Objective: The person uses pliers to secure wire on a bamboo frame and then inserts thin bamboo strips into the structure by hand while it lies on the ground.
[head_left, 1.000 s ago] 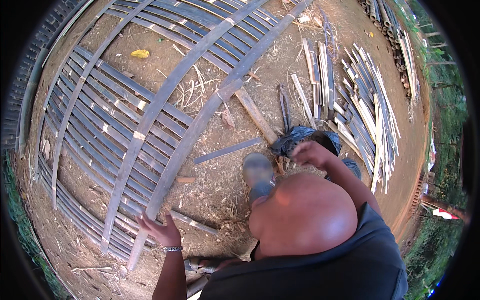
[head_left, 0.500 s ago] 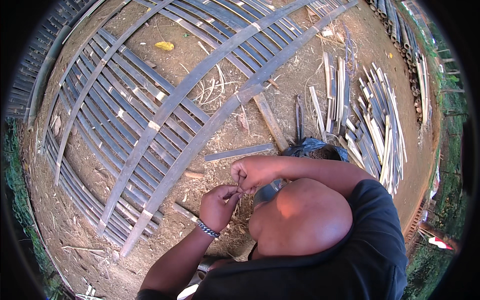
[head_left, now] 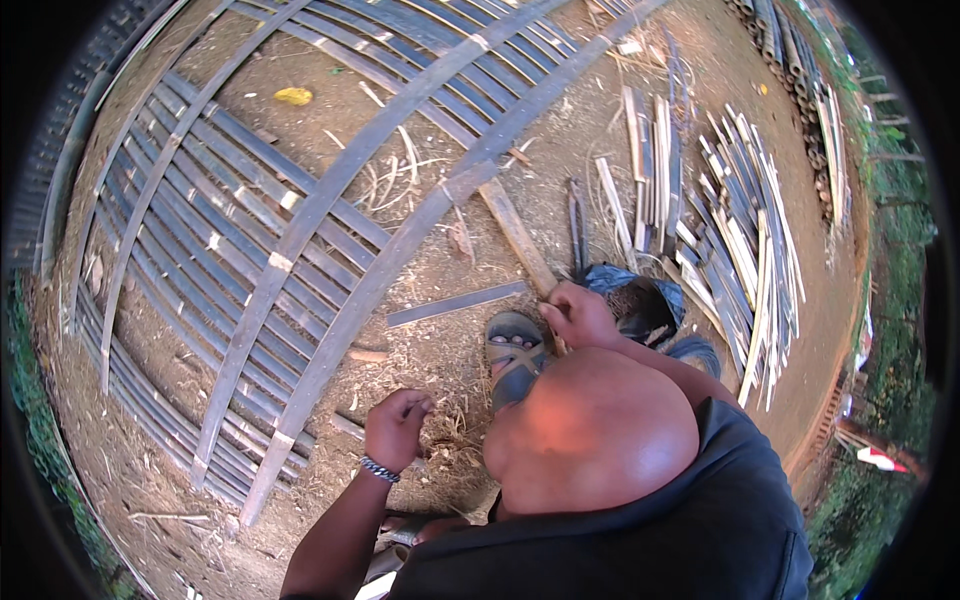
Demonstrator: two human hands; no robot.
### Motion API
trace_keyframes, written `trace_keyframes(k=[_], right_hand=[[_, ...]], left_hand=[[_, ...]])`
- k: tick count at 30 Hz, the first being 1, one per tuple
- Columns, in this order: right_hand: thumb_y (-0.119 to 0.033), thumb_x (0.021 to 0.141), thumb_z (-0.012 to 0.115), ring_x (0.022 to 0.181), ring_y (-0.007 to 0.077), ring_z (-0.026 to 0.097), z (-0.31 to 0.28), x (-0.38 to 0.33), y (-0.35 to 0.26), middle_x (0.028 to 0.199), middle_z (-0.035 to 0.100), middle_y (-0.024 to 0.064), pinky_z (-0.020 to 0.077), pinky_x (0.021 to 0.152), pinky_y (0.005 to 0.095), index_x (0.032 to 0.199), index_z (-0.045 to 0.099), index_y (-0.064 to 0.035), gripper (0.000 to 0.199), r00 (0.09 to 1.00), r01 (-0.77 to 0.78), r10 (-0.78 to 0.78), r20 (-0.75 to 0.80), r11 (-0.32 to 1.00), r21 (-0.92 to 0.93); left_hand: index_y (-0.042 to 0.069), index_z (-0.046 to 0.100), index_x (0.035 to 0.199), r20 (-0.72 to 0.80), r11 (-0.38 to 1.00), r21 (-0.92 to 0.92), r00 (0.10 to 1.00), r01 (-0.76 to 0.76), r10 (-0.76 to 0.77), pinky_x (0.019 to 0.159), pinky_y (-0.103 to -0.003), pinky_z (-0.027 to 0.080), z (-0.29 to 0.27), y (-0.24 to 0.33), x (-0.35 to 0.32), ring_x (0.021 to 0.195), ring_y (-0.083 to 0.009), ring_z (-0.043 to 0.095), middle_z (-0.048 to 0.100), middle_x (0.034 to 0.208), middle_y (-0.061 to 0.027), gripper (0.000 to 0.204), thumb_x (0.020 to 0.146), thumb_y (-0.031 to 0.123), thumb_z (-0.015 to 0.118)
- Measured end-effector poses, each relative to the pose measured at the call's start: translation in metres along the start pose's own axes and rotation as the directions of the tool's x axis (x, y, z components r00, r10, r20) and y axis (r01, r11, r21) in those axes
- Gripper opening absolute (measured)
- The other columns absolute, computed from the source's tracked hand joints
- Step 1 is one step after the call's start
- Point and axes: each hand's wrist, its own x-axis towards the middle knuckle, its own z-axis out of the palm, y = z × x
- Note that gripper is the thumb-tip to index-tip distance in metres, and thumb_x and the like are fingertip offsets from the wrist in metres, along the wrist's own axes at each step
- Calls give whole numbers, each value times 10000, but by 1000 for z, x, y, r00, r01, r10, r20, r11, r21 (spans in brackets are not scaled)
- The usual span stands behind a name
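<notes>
My left hand [head_left: 395, 430], with a metal chain bracelet at its wrist, hovers over the ground left of my bent knee [head_left: 590, 430]. Its fingers are curled together, and whatever may be in them is too small to make out. Beyond the knee, my right hand [head_left: 582, 315] is closed beside a dark blue plastic bag [head_left: 603, 277] with brown contents that I cannot identify. Any item inside the right fingers is hidden. Ahead lies a panel of crossed bamboo slats [head_left: 330, 215]. A short flat strip [head_left: 455, 303] rests on the soil before my sandalled foot [head_left: 515, 350].
A wooden bar [head_left: 518, 238] and a long-handled dark tool [head_left: 578, 225] lie near the bag. Split bamboo strips [head_left: 740, 240] are heaped at the right, with bamboo poles [head_left: 790, 70] stacked farther off. Fibre scraps [head_left: 405, 165] litter the ground.
My hands were together, fingertips meeting, and are now apart. The right has moved back to the right, beside the bag; the left has dropped slightly left and nearer. The view has shifted a little.
</notes>
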Motion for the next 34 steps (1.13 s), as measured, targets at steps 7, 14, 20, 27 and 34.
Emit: trace_keyframes(k=[7,14,20,27,34], right_hand=[[-219,882,717,927,400,667,-56,-59,113,940,686,178,529,858,479,992,681,-67,191,900,-382,286,-328,882,-277],[-197,831,747,986,428,662,-54,-12,98,1028,712,215,521,889,468,1057,719,-29,283,926,-375,341,-164,886,-273],[-288,814,766,890,372,678,-53,-1,121,940,706,175,542,838,463,921,770,-59,253,964,-249,265,-23,871,-424],[-188,838,725,802,394,642,-69,-7,133,823,661,172,498,723,485,760,634,-37,192,991,-130,128,-33,908,-397],[-192,826,768,809,351,685,-62,-11,155,848,686,193,515,771,464,872,636,-43,204,943,-332,295,-156,876,-350]], left_hand=[[9,682,905,7,987,-88,991,131,-131,674,-236,509,-20,-24,-1,739,-76,655,730,825,-36,107,936,103,724],[8,683,896,-26,995,-69,997,76,-78,705,-250,514,-22,3,13,755,-83,644,702,804,-30,149,923,139,751],[31,710,938,-81,999,30,996,43,-40,789,-306,553,-33,-2,5,836,-158,706,736,877,-68,161,908,181,760],[34,713,944,-74,995,22,993,98,-96,824,-303,551,-38,-22,-20,851,-129,693,741,902,-47,117,921,147,733],[64,733,965,-103,993,37,989,109,-105,821,-348,554,-19,-29,-40,860,-205,717,748,914,-88,144,905,195,738]])
